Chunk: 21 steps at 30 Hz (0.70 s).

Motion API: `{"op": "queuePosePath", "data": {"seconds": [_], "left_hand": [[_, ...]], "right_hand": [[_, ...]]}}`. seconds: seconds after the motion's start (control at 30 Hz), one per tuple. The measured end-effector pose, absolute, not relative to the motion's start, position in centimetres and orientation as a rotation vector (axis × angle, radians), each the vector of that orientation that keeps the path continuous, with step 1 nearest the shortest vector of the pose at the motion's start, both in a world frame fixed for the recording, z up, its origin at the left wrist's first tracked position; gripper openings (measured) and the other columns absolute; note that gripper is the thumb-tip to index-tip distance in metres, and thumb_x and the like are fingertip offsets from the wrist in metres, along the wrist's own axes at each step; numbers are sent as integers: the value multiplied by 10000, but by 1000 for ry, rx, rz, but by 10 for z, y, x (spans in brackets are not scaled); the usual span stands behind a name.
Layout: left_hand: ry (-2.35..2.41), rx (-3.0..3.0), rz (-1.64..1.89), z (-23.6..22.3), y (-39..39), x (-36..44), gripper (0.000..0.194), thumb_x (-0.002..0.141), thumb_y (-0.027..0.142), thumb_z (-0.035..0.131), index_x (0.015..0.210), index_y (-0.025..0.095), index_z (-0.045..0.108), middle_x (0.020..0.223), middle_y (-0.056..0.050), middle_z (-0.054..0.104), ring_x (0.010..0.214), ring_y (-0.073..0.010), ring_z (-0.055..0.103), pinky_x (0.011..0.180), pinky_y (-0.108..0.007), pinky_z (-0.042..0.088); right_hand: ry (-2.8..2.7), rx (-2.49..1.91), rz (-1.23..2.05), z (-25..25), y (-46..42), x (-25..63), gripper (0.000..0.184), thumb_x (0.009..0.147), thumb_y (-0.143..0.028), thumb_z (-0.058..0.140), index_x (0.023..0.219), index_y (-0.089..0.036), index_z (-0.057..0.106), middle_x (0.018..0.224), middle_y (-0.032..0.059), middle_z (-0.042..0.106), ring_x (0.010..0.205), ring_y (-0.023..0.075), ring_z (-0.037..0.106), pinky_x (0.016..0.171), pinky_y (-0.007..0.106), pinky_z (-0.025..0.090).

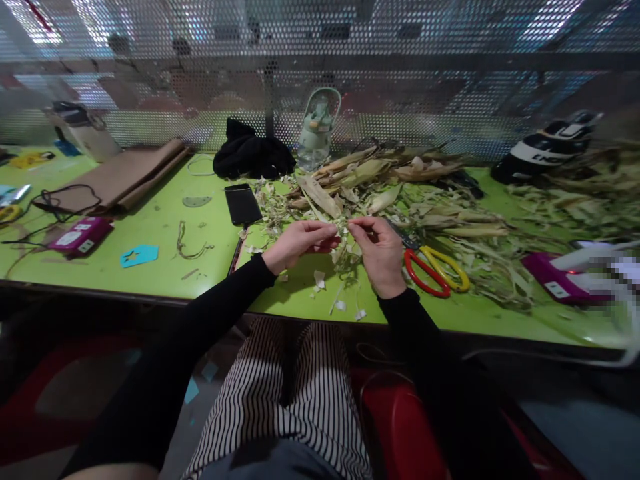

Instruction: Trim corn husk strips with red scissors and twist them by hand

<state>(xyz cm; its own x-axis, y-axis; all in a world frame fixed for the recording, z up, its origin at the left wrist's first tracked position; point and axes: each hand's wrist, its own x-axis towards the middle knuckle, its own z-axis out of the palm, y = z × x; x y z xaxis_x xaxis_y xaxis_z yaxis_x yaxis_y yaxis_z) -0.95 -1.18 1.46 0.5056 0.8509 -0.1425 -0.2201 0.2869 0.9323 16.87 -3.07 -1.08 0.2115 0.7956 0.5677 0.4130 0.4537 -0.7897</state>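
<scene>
My left hand and my right hand meet over the green table, both with fingers pinched on a small pale piece of corn husk held between them. Small husk scraps lie on the table just below the hands. A large pile of dried corn husks spreads behind and to the right. Two pairs of scissors, red-handled and yellow-handled, lie right beside my right hand.
A black phone lies left of the husks, with a black cloth and a pale green bottle behind. A brown folded sheet, magenta boxes, a blue tag sit left. A perforated metal screen backs the table.
</scene>
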Motion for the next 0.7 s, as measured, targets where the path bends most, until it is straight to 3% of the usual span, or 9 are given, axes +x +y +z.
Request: {"op": "queuePosePath", "data": {"seconds": [0.17,0.37,0.5,0.7], "left_hand": [[738,1073,908,8,-7,-7,59,837,141,732,840,103,687,764,-10,706,707,-79,657,816,-288,523],[723,1275,1079,2,-6,-1,67,838,168,706,829,108,677,681,3,669,632,-75,602,710,-262,483],[743,1267,1122,2,-6,0,77,826,174,696,865,109,687,714,-1,671,651,-77,592,735,-269,482],[678,1218,978,10,-9,-8,197,821,307,744,935,146,750,942,-41,727,844,-109,618,829,-271,471]], "right_hand": [[-1462,-1172,363,-9,-38,162,111,859,-330,696,861,-222,722,845,14,746,710,157,659,696,319,561],[-1501,-1188,287,-8,-45,153,107,870,-307,658,824,-214,685,809,21,738,685,165,652,680,328,553],[-1526,-1199,321,-5,-49,150,153,863,-368,695,819,-222,684,791,14,719,691,166,644,695,328,537],[-1307,-1046,969,-6,-41,159,316,742,-524,802,870,-242,742,759,-18,704,643,133,605,628,287,528]]}}
